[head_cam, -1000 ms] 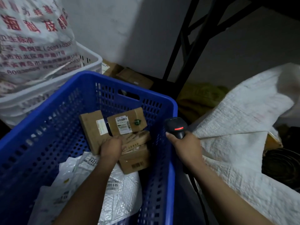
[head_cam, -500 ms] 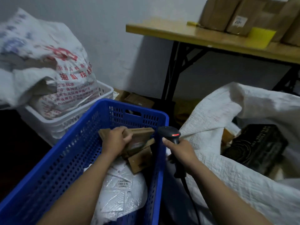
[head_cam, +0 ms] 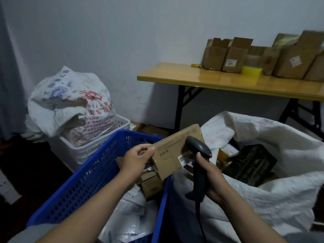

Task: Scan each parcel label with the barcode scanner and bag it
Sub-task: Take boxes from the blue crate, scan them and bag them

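Left hand [head_cam: 135, 159] pinches flat brown cardboard parcel [head_cam: 172, 151] by its left edge, above blue plastic crate [head_cam: 91, 179]. Right hand [head_cam: 211, 178] grips dark handheld barcode scanner [head_cam: 197, 155]. Parcel likely light, stiff; edge grip suits.

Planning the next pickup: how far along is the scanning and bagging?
Done: items already sit in the white sack. In hand: left hand holds a cardboard parcel, right hand aims the scanner at its label. Left: boxes and mailers in the blue crate.
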